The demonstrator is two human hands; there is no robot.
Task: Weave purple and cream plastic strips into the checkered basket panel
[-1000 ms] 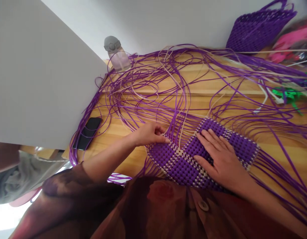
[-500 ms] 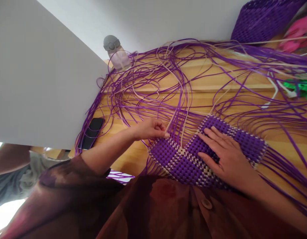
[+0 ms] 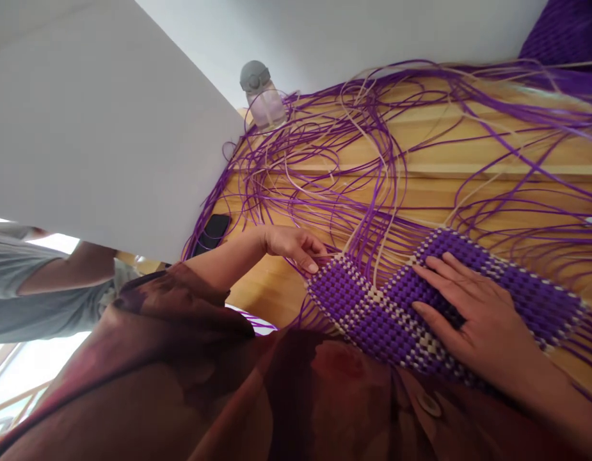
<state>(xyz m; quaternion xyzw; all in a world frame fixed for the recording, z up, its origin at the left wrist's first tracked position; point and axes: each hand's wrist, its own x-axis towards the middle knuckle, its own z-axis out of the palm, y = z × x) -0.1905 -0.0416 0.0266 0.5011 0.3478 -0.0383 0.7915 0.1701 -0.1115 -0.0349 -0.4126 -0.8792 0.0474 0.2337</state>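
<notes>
A checked purple and cream woven piece [image 3: 382,320] lies on the table close to my body, with long loose strands running out from its edges. At its upper left corner my left hand [image 3: 296,247] is closed in a pinch on thin purple strands [image 3: 330,257]; exactly how many is hidden by the fingers. My right hand [image 3: 478,314] rests flat on the right part of the weave, fingers stretched out and pressing on it. Cream strands [image 3: 383,246] rise from the notch between the two hands.
Tangled purple and cream strands [image 3: 315,153] spread across the wooden table [image 3: 420,173]. A grey-capped bottle [image 3: 265,99] stands by the wall. A dark phone [image 3: 213,232] lies at left. A purple woven basket [image 3: 564,41] is at upper right. Another person's sleeve [image 3: 22,262] shows at far left.
The view has swung left, so everything sits farther right. My left hand has left the cream strand and moved to the weave's left corner. The right hand stays flat on the weave.
</notes>
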